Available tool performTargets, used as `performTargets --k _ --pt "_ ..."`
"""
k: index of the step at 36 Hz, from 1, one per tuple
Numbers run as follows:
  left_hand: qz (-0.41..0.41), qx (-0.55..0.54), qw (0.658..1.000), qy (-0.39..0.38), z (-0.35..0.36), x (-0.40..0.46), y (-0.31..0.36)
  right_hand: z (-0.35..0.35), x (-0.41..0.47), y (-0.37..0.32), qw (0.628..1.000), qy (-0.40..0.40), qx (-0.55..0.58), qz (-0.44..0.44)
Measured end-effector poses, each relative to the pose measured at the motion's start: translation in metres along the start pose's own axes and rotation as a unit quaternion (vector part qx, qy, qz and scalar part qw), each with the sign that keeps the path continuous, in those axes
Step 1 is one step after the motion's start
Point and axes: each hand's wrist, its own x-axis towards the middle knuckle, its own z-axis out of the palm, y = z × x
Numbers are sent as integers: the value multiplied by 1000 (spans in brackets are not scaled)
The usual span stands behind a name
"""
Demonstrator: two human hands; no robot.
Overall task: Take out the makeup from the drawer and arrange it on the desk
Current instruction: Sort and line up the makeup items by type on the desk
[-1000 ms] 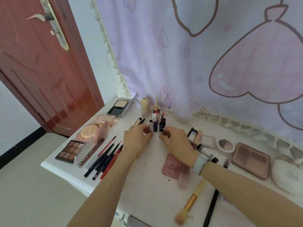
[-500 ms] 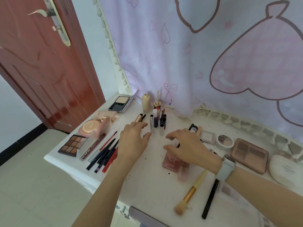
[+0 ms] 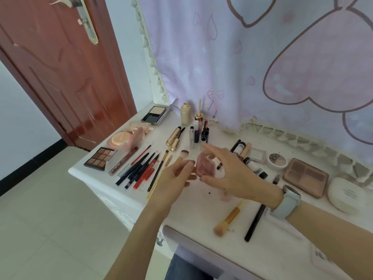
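Observation:
A pink blush compact point(image 3: 205, 166) is lifted a little above the white desk point(image 3: 193, 207), and my right hand point(image 3: 232, 174) grips it from the right with the index finger stretched over its top. My left hand point(image 3: 173, 178) is at the compact's left edge, fingers loosely curled and blurred; whether they touch it I cannot tell. Behind the hands stand small upright tubes and bottles point(image 3: 198, 134). Pencils and liners point(image 3: 139, 168) lie in a row to the left.
Palettes lie at the left point(image 3: 99, 158) and right point(image 3: 304, 176). A white case point(image 3: 347, 196) is at the far right. A gold-handled brush point(image 3: 228, 219) and a black pencil point(image 3: 255, 221) lie near the front edge. The open drawer point(image 3: 201, 245) is below. A curtain hangs behind.
Both hands drew back from the upright tubes. My right hand picked the pink compact off the desk and lifted it; my left hand came in beside it.

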Motion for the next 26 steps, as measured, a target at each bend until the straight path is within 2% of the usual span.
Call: performTargets --k 3,7,12,17,21,26 --pt "-67 -134 983 -111 -1 -5 0 0 -6 -9 998 13 60 3" --pt "-68 -243 957 -145 -2 -7 2 5 -10 -12 997 30 72 -7" --pt "-75 -316 925 -195 -1 -11 3 10 -14 -8 994 46 95 -23" --pt "-90 -341 922 -161 1 -9 -1 11 -18 -8 996 35 58 -49" --pt "-78 -349 925 -128 2 -7 -4 11 -18 -7 999 13 -7 -51" --pt "-69 -352 928 -96 4 -8 -8 12 -18 -9 998 9 -37 -58"
